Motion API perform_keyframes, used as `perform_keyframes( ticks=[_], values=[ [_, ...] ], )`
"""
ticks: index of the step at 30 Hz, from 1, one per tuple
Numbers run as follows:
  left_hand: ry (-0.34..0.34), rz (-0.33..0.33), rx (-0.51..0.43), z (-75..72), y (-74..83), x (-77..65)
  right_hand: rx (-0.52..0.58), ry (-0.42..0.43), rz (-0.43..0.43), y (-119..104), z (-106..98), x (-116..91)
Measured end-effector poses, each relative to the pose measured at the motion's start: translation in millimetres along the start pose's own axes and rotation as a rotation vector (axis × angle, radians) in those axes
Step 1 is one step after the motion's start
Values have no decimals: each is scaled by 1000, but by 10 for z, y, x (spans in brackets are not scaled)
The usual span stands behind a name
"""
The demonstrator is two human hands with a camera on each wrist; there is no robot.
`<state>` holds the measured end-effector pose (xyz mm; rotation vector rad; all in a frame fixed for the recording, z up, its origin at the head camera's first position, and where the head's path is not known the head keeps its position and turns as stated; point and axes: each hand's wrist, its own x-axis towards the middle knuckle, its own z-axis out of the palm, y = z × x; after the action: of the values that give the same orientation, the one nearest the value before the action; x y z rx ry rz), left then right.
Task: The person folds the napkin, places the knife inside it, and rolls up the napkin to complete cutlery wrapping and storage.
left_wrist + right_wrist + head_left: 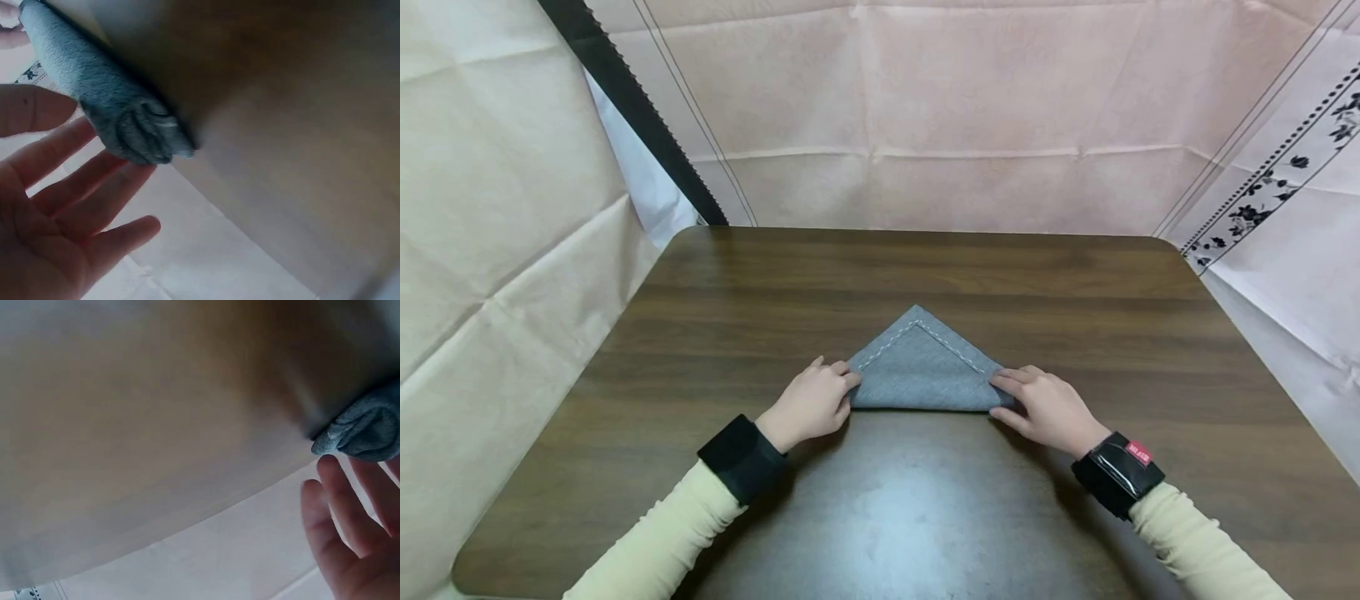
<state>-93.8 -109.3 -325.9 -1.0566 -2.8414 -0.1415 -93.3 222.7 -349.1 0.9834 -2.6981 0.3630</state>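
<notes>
A grey-blue towel (917,371) lies on the table as a triangle, its peak pointing away and pale stitching along its two upper edges. Its near edge is rolled over into a thick straight band. At the left end of that roll, my left hand (812,402) holds the cloth between thumb and fingers. My right hand (1051,406) has the right end, fingers over the corner and thumb at the near edge. Coiled layers show at the end of the towel (134,128) in the left wrist view, and the towel's other end (369,431) looks similarly coiled in the right wrist view.
The brown wooden table (910,275) has rounded corners and a bright reflection near its front. Creased pale sheets (985,100) hang or lie beyond its far and side edges, with a black strip (640,108) at the left and a floral band (1262,196) at the right.
</notes>
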Motion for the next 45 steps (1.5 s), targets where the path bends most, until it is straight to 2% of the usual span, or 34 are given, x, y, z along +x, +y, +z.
perform_keyframes(
  ticks=[5,9,12,20,24,29,33,39,45],
  values=[
    [-45,8,3,-10,-31,-37,-14,-83,17,-8,-22,-43],
    [-1,49,60,25,-40,6,12,-78,36,3,-7,-17],
    [20,52,46,38,-67,29,28,-66,37,13,9,0],
    [-10,-12,-113,30,-118,-16,61,-85,82,-11,-11,-13],
    [-6,-17,-194,48,-135,-75,112,-113,125,-6,-59,-87],
    [-14,2,-305,30,-164,-129,202,-158,156,31,-133,-164],
    [-69,3,-392,-19,-209,-143,294,-191,127,82,-176,-171],
    [-140,-40,-545,-53,-321,-126,452,-223,95,168,-195,-143],
    [-153,-82,-652,-67,-404,-73,560,-252,181,223,-170,-128]
  ],
)
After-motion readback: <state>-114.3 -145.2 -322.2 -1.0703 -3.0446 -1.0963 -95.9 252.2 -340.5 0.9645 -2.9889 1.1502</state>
